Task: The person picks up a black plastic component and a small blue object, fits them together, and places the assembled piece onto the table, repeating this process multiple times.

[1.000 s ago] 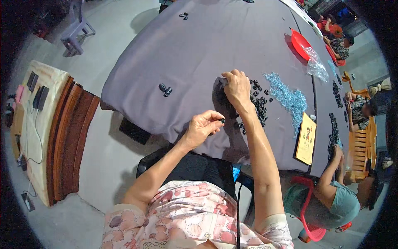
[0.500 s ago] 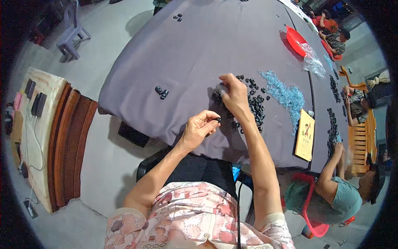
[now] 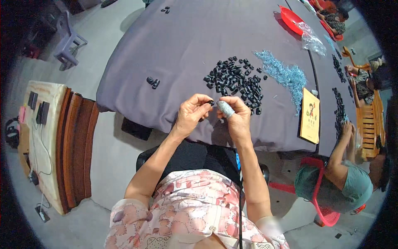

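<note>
My left hand [image 3: 191, 116] pinches a small black plastic part [image 3: 211, 102] between thumb and fingertips, above the table's near edge. Just to its right, my right hand [image 3: 239, 122] is closed, a grey cover [image 3: 226, 108] wrapped round its thumb. Whatever lies between the right fingertips is too small or hidden to name. Beyond the hands spreads a heap of similar black parts [image 3: 236, 79]. To its right lies a long pile of tiny shiny bluish pieces [image 3: 286, 74]. A few black parts [image 3: 153, 82] sit apart on the left.
A grey cloth covers the table [image 3: 174, 50]. Toward the right edge lie a yellow booklet [image 3: 310, 118], a red basin [image 3: 291, 20] and a clear plastic bag [image 3: 313, 41]. A person in green [image 3: 348, 182] works at the right. A stone-topped wooden cabinet [image 3: 45, 137] stands left.
My right hand has come back from the black heap to beside my left hand, uncovering the heap. The left hand, still pinching its black part, has risen slightly. The view has shifted a little.
</note>
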